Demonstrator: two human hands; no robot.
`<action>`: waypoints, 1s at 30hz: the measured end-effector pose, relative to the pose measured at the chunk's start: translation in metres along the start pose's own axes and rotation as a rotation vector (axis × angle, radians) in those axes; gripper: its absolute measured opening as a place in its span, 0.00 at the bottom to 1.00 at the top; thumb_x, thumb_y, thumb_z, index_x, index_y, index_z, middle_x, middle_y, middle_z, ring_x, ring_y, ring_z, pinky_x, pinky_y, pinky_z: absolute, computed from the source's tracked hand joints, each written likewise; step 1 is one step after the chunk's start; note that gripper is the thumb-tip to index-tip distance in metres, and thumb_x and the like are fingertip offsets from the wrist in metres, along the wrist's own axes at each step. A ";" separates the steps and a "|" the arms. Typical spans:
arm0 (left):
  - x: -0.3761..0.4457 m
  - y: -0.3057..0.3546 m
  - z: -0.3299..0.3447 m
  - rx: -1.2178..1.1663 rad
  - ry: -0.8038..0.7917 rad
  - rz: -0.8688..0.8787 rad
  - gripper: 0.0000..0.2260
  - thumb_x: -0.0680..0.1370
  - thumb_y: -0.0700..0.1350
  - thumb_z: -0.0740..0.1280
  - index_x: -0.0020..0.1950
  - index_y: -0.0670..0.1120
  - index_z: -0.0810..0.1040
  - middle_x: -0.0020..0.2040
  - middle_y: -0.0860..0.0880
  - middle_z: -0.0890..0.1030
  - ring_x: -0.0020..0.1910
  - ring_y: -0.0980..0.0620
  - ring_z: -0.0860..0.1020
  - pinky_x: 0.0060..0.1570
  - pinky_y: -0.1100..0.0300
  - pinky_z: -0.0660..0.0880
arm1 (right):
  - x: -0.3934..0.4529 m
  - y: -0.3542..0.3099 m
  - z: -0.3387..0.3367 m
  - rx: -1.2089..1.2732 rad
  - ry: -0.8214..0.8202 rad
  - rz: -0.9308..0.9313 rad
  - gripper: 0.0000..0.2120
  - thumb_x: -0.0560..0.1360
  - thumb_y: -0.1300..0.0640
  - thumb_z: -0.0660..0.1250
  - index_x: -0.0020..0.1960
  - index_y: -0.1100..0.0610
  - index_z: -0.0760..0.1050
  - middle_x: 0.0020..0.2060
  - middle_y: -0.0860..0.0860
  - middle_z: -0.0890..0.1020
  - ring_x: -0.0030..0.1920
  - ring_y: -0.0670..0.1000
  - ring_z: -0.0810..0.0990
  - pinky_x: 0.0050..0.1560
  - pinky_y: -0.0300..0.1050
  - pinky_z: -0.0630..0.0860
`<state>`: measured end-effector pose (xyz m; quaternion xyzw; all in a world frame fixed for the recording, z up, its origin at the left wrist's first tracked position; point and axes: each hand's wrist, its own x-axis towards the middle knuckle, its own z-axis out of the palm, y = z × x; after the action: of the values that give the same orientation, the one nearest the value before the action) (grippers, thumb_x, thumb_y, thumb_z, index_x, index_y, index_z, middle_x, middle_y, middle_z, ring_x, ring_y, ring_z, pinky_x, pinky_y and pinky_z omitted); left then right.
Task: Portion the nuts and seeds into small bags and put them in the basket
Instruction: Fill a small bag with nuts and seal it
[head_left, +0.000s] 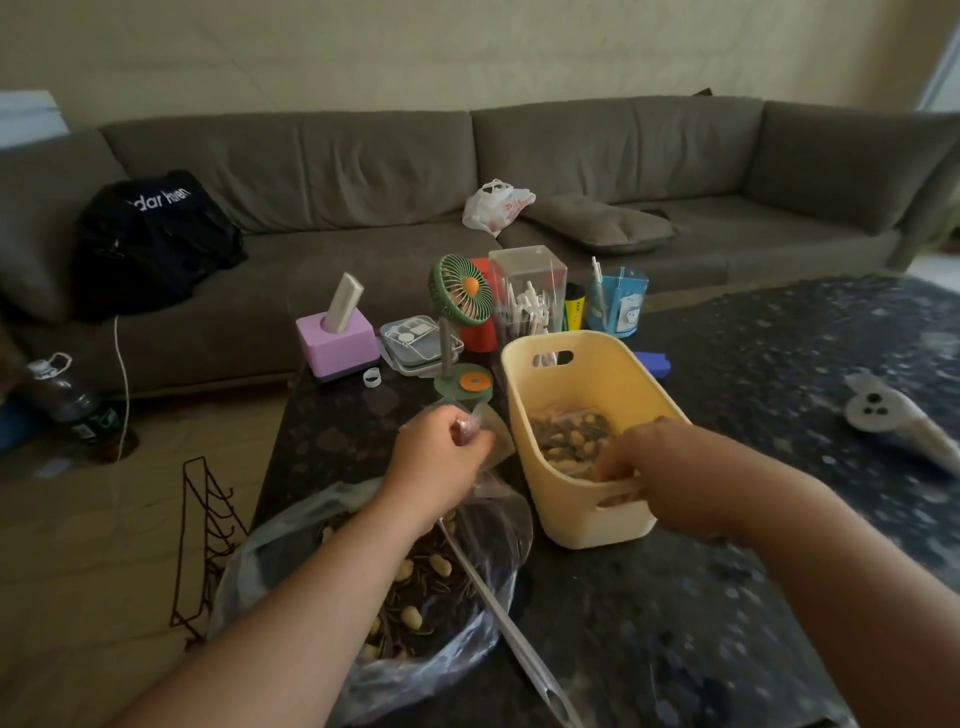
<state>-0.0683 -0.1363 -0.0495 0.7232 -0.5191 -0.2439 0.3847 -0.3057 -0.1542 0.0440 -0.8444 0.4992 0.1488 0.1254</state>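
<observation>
Both forearms reach forward over the dark speckled worktop. The left hand is raised above the far edge of the big bag, wrist bent slightly, fingers curled in and pinching a small clear bag that hangs crumpled from them, just beside the basket's left wall. The big bag lies open at the near left corner of the worktop, filled with dark seeds and pale nuts, and the left forearm crosses over it. A long metal handle, perhaps a scoop's, slants from the bag's mouth toward the near edge; its head is hidden under the arm. The right hand comes in from the right and dips over the near rim of the yellow basket, knuckles up, fingers bent down inside; whether they grip anything cannot be told, as they are blurred. In the basket lies a filled bag of nuts and seeds, touching the right fingertips or nearly so. Behind the basket stand a green fan, a pink box, a clear holder with white sticks and a blue cup. A grey sofa runs along the wall with a black bag on it.
</observation>
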 end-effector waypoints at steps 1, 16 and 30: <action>0.002 0.003 0.003 0.029 0.010 0.007 0.08 0.82 0.54 0.70 0.47 0.52 0.82 0.42 0.51 0.84 0.43 0.51 0.83 0.41 0.53 0.79 | 0.002 0.000 0.001 0.000 0.009 0.004 0.30 0.79 0.66 0.67 0.72 0.37 0.74 0.60 0.45 0.73 0.55 0.47 0.73 0.58 0.42 0.74; -0.001 0.009 -0.051 -0.292 -0.144 -0.124 0.13 0.84 0.51 0.69 0.69 0.54 0.81 0.54 0.54 0.84 0.46 0.57 0.80 0.49 0.55 0.78 | 0.008 -0.032 -0.006 0.548 0.638 -0.347 0.09 0.77 0.49 0.74 0.56 0.38 0.81 0.56 0.37 0.79 0.55 0.39 0.79 0.54 0.38 0.81; -0.078 -0.043 -0.101 -0.666 -0.126 0.064 0.30 0.68 0.26 0.79 0.57 0.59 0.86 0.54 0.49 0.80 0.50 0.54 0.81 0.53 0.51 0.84 | 0.035 -0.137 0.044 1.730 -0.184 -0.179 0.20 0.78 0.66 0.72 0.69 0.58 0.75 0.56 0.64 0.85 0.50 0.59 0.86 0.51 0.52 0.84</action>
<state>0.0053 -0.0255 -0.0286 0.5247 -0.4560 -0.4321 0.5746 -0.1744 -0.1023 -0.0014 -0.4738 0.3567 -0.2251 0.7731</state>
